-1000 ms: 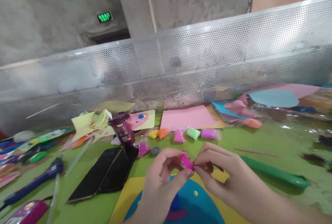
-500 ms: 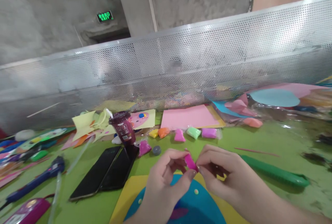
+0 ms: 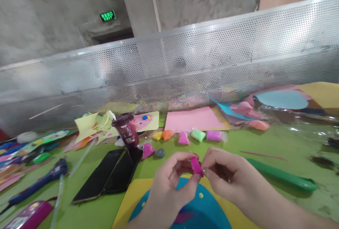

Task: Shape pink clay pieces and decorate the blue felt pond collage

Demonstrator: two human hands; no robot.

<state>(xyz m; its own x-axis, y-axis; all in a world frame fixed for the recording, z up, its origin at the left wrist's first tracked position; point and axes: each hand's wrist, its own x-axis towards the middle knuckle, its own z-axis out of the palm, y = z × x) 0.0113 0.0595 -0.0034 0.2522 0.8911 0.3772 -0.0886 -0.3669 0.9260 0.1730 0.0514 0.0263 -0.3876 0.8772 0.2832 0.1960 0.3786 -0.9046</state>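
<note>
Between my two hands is a small magenta strip point(image 3: 196, 166); I cannot tell whether it is paper or clay. My left hand point(image 3: 173, 183) is closed on it, thumb below and forefinger above. The fingertips of my right hand point(image 3: 230, 176) pinch its right edge, and the other fingers curl in. Under both hands lies a blue rounded shape point(image 3: 212, 204) on a yellow sheet point(image 3: 132, 190). The blue shape bears small pale dots and a purple patch, partly hidden by my left hand.
Beyond my hands are small bags of coloured clay point(image 3: 198, 135) and a grey cap point(image 3: 160, 153). On the left are two black phones point(image 3: 111, 172), a purple cup point(image 3: 127, 131) and a blue glue gun point(image 3: 39, 183). A green tube-like thing point(image 3: 283, 176) lies right, before a perforated metal screen point(image 3: 212, 56).
The magenta strip has shifted slightly right and down, and it stands more upright between my fingers. At the far right, more of a yellow sheet shows behind the clear plastic.
</note>
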